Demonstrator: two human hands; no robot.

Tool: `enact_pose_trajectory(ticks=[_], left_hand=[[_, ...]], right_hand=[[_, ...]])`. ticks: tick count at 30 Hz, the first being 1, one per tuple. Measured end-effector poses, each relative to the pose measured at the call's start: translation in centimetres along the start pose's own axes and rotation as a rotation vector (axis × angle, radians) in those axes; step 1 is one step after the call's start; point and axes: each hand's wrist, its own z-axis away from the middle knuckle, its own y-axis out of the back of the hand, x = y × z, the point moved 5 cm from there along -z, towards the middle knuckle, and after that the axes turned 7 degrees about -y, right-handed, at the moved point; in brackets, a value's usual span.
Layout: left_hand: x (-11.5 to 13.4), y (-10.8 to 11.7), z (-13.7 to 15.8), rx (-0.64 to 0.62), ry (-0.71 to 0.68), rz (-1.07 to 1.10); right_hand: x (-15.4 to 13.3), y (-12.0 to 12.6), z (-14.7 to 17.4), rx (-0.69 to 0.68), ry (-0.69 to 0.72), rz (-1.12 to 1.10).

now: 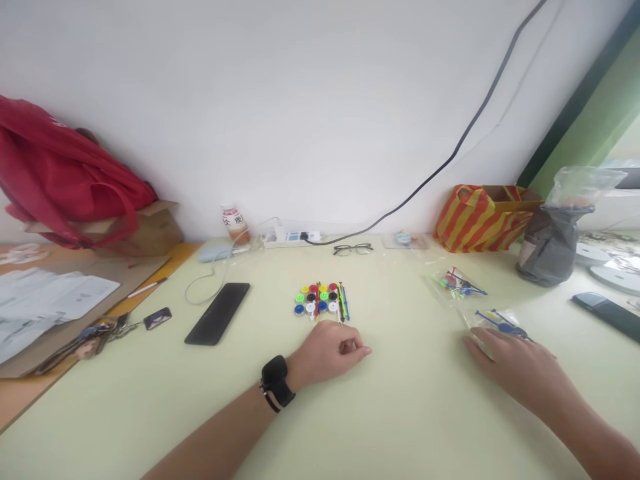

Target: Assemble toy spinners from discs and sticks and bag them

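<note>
A small grid of coloured round discs (316, 299) lies mid-table, with thin coloured sticks (343, 301) along its right side. My left hand (330, 350), a black watch on its wrist, rests curled on the table just in front of the discs; nothing shows between its fingers. My right hand (513, 365) lies palm down at the right, fingertips on the near edge of a clear plastic bag with blue pieces (500, 323). A second clear bag of coloured pieces (457, 283) sits farther back.
A black phone (217, 313) lies left of the discs, with keys (95, 333) and papers (45, 300) beyond. Along the wall: red bag (65, 180), bottle (235, 223), power strip (293, 236), glasses (353, 249), striped bag (480, 217), grey pouch (550, 247).
</note>
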Motion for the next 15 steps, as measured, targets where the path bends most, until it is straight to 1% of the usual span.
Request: enact_pose_trajectory(ticks=[2, 4, 6, 7, 8, 10, 11, 13, 15], left_hand=[[0.4, 0.4, -0.2, 0.048, -0.030, -0.024], [0.7, 1.5, -0.4, 0.167, -0.064, -0.076], [0.6, 3.3, -0.5, 0.330, -0.079, -0.144], [0.2, 4.3, -0.4, 0.408, -0.071, -0.182], [-0.3, 5.2, -0.4, 0.442, -0.065, -0.216], [-2.0, 6.7, -0.3, 0.471, -0.033, -0.288], [-3.0, 7.2, -0.2, 0.460, -0.013, -0.317], [-5.2, 7.5, -0.1, 0.383, 0.030, -0.363], [-7.2, 7.1, 0.1, 0.297, 0.078, -0.394]], right_hand=[[-1.4, -0.3, -0.7, -0.003, 0.034, 0.023], [-3.6, 0.4, -1.8, 0.018, 0.102, -0.022], [-6.9, 1.5, -2.8, 0.001, 0.258, -0.167], [-8.8, 1.9, -3.3, -0.044, 0.344, -0.251], [-10.7, 2.2, -3.7, -0.089, 0.415, -0.332], [-14.2, 2.6, -4.5, -0.136, 0.506, -0.460], [-15.9, 2.6, -4.9, -0.140, 0.542, -0.512], [-18.9, 2.1, -5.7, -0.143, 0.615, -0.606], [-21.4, 1.2, -6.6, -0.118, 0.672, -0.685]])
